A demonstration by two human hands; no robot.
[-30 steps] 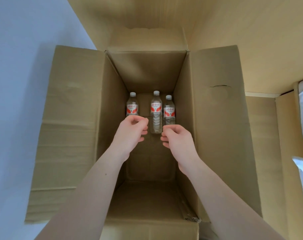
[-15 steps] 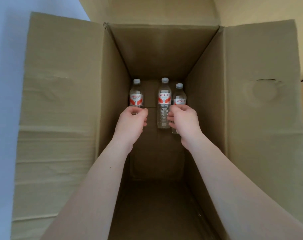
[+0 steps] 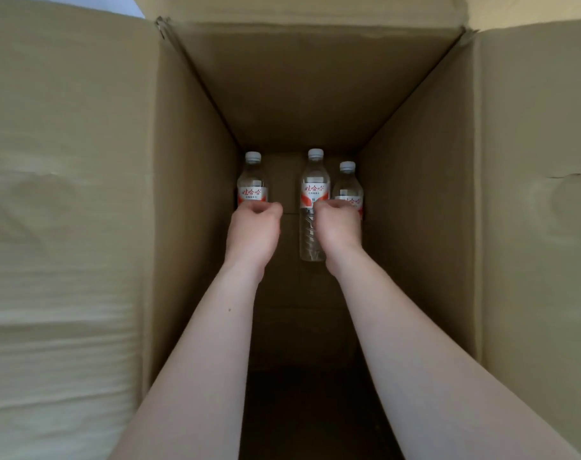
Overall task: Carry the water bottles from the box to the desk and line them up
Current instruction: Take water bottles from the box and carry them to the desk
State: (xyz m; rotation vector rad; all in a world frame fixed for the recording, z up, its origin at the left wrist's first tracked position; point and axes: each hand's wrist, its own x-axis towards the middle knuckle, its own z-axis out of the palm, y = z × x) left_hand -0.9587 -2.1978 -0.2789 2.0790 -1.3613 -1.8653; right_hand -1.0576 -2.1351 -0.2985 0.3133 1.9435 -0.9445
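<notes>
two hands are down inside the cardboard box (image 3: 415, 200), well apart from each other and each closed on its own bottle. the left hand (image 3: 253, 227) has its fingers curled round the left water bottle (image 3: 252, 180) at the lower edge of its red and white label; the right hand (image 3: 339, 227) is wrapped the same way round the right water bottle (image 3: 348, 184). between them the middle water bottle (image 3: 313, 207) stands untouched, just beside the right one. all three are upright on the box floor by the far wall, caps on.

they look full of clear water, so expect some weight for their size, thin ribbed plastic that gives under a hard squeeze, and smooth sides. a firm hold around the labelled waist looks safest; the neck under the cap would serve too. the deep walls call for a straight lift. the desk is not in view.
</notes>
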